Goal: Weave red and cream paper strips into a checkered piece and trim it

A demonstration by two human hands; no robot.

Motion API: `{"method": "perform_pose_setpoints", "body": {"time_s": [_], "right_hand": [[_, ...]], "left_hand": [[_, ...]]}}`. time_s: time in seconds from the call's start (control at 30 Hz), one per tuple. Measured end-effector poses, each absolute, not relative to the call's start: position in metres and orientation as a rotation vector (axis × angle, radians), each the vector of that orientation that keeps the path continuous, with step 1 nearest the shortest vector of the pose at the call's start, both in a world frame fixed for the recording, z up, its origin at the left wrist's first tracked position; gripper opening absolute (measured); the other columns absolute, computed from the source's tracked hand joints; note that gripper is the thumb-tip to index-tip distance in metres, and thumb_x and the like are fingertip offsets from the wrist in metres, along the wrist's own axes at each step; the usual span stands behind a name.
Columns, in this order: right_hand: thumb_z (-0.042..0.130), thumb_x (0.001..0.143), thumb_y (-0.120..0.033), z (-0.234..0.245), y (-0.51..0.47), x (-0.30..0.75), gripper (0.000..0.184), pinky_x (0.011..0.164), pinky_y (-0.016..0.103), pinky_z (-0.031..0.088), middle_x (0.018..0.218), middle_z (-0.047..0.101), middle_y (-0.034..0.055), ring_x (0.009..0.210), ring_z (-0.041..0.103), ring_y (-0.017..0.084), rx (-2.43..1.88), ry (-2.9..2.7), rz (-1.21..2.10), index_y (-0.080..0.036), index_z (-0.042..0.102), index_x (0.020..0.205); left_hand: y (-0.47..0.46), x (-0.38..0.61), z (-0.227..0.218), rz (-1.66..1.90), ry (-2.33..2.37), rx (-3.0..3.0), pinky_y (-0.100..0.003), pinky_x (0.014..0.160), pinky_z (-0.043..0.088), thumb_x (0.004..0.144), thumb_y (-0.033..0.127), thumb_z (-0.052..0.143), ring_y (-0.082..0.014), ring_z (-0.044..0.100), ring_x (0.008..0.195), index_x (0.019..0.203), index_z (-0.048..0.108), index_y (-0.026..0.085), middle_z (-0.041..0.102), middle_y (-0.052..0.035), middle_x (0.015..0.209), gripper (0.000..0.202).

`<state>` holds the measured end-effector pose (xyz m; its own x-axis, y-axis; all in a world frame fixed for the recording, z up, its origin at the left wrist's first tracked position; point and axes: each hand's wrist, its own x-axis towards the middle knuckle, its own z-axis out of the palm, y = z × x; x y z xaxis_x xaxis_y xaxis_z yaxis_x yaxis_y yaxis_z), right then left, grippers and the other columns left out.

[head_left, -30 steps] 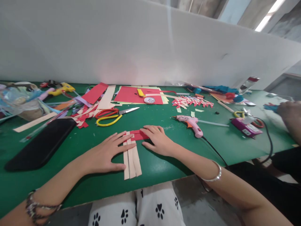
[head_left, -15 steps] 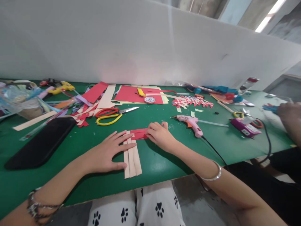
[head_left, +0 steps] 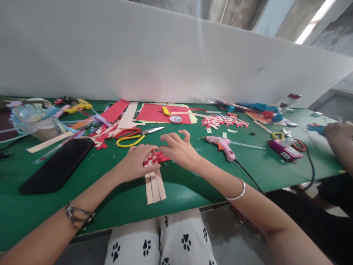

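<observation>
Pale paper strips (head_left: pixel 155 187) lie toward the table's front edge, their far ends woven with red ones into a small checkered patch (head_left: pixel 149 159). My left hand (head_left: pixel 136 162) is closed over the patch, thumb on the near side and fingertips at its far edge. From the patch's right side run red paper strips (head_left: pixel 164 157). Over these my right hand (head_left: pixel 180 149) is bent, its fingers curled down at the strip beside my left fingertips and its little finger raised. The exact pinch is partly hidden by the fingers.
Scissors (head_left: pixel 129 139) lie beyond my left hand, near a black phone-like slab (head_left: pixel 57 165). A pink glue gun (head_left: pixel 222 145) with a cord rests to the right. Red paper sheets (head_left: pixel 150 112) and woven pieces (head_left: pixel 224 120) lie behind. Another person's hand (head_left: pixel 339 134) is at far right.
My left hand has gone from lying flat with spread fingers to closing around the woven patch. My right hand has moved left along the red strips, close to my left fingertips.
</observation>
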<state>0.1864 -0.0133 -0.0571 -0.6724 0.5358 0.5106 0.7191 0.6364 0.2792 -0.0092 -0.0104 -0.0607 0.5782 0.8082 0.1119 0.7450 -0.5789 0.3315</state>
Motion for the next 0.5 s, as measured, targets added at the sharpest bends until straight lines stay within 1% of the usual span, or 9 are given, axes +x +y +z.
{"method": "perform_pose_setpoints", "body": {"time_s": [0.07,0.13,0.2,0.27,0.33,0.4,0.43,0.5], "right_hand": [[0.042,0.089,-0.014,-0.055,-0.013,0.183,0.02,0.094,0.043,0.011,0.114,0.053,0.0034,0.103,0.04,0.018,-0.992,-2.476,-0.678,-0.024,0.059,0.083],[0.042,0.088,-0.013,-0.052,-0.014,0.184,0.021,0.094,0.043,0.011,0.114,0.053,0.0028,0.103,0.04,0.018,-0.995,-2.474,-0.704,-0.025,0.059,0.084],[0.043,0.089,-0.015,-0.047,-0.017,0.193,0.02,0.094,0.042,0.013,0.116,0.053,0.0031,0.104,0.04,0.018,-1.045,-2.431,-0.737,-0.026,0.059,0.09],[0.044,0.089,-0.021,-0.041,-0.024,0.211,0.019,0.093,0.04,0.016,0.118,0.053,0.0048,0.105,0.042,0.019,-1.193,-2.328,-0.765,-0.027,0.058,0.102],[0.044,0.089,-0.028,-0.036,-0.035,0.236,0.023,0.091,0.04,0.021,0.116,0.054,0.0075,0.103,0.044,0.022,-1.441,-2.171,-0.799,-0.024,0.055,0.109],[0.041,0.09,-0.031,-0.037,-0.046,0.265,0.025,0.087,0.04,0.027,0.108,0.058,0.01,0.097,0.049,0.023,-1.772,-2.023,-0.795,-0.019,0.056,0.106],[0.04,0.09,-0.033,-0.04,-0.05,0.279,0.028,0.083,0.039,0.031,0.1,0.06,0.0114,0.092,0.051,0.024,-1.961,-1.947,-0.747,-0.016,0.057,0.104],[0.039,0.089,-0.041,-0.05,-0.054,0.304,0.038,0.071,0.036,0.037,0.095,0.06,0.0154,0.088,0.054,0.028,-2.339,-1.809,-0.588,-0.011,0.057,0.1]], "left_hand": [[-0.005,0.0,-0.062,0.447,1.313,2.551,-0.032,0.07,0.038,0.077,0.055,0.047,-0.0229,0.054,0.082,0.099,0.054,0.017,0.06,-0.0058,0.089,0.044],[-0.002,0.006,-0.066,0.467,1.326,2.498,-0.029,0.062,0.037,0.08,0.048,0.044,-0.0198,0.054,0.072,0.083,0.056,0.017,0.059,-0.0041,0.08,0.033],[-0.001,0.008,-0.07,0.452,1.343,2.442,-0.028,0.059,0.036,0.083,0.041,0.038,-0.0183,0.054,0.068,0.074,0.056,0.018,0.058,-0.0036,0.075,0.03],[-0.001,0.006,-0.072,0.446,1.361,2.409,-0.028,0.06,0.037,0.086,0.037,0.032,-0.0181,0.055,0.069,0.07,0.057,0.018,0.06,-0.0042,0.075,0.035],[-0.003,0.003,-0.073,0.447,1.384,2.387,-0.027,0.061,0.037,0.088,0.038,0.028,-0.0182,0.057,0.071,0.068,0.058,0.018,0.062,-0.0046,0.075,0.041],[-0.004,0.001,-0.072,0.451,1.408,2.373,-0.027,0.061,0.038,0.088,0.04,0.027,-0.0177,0.058,0.071,0.066,0.059,0.019,0.065,-0.0043,0.076,0.045],[-0.005,0.001,-0.071,0.45,1.422,2.372,-0.026,0.061,0.038,0.089,0.041,0.027,-0.0174,0.059,0.07,0.065,0.059,0.019,0.066,-0.004,0.076,0.046],[-0.006,-0.001,-0.069,0.455,1.447,2.38,-0.025,0.059,0.038,0.088,0.043,0.026,-0.0169,0.059,0.068,0.062,0.06,0.019,0.067,-0.0037,0.074,0.048]]}}
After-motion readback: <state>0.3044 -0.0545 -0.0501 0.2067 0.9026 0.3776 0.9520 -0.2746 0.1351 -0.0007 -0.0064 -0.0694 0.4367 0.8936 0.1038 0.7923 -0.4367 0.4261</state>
